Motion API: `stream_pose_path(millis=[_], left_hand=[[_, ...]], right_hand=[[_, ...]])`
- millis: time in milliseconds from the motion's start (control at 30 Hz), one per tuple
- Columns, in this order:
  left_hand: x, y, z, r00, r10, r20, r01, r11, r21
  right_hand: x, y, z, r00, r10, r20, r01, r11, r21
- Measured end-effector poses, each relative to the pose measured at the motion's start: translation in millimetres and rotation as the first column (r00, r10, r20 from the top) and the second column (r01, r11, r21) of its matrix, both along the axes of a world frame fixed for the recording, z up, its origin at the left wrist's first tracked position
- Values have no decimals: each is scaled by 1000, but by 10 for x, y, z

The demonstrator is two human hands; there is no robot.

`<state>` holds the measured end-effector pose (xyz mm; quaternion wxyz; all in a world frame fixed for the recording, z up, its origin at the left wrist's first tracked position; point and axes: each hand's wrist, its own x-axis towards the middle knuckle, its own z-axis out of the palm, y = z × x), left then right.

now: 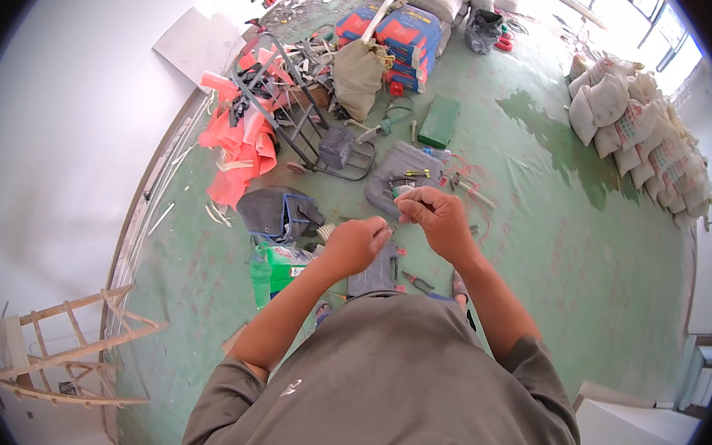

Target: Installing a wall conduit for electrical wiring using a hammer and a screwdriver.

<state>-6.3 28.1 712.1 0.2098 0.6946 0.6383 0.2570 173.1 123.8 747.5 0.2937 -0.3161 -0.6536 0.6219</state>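
My left hand (358, 243) is held out in front of my body with its fingers curled closed. Slightly higher and to the right, my right hand (440, 221) has thumb and fingers pinched together. Anything in either hand is too small or hidden to name. Beyond them on the floor lies a grey plastic tool case (382, 183) with small tools on it. A second dark case (373, 276) is below my hands near my feet, beside pliers (418, 283). A dark tool bag with blue trim (266, 215) stands left of my left hand, above green plastic packaging (261, 275).
A metal hand truck (307, 127) stands among pink scraps (249, 143) at upper left. Blue-and-red bags (417, 35) are stacked at the back, near a green box (439, 120). White sacks (639, 128) line the right; a wooden ladder (69, 359) is at lower left.
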Motion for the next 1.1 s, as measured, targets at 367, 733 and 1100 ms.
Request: stream_pose_path(millis=[367, 733, 1100], left_hand=[[-54, 158, -299, 7, 362, 932, 285, 893, -349], [904, 1167, -1170, 284, 548, 787, 169, 779, -604], [1508, 1096, -2671, 26, 997, 68, -229, 73, -971]], right_hand=[[222, -142, -395, 924, -242, -295, 161, 948, -273], [973, 264, -1378, 793, -605, -70, 470, 681, -562], [3253, 2544, -6070, 651, 106, 752, 59, 980, -190]])
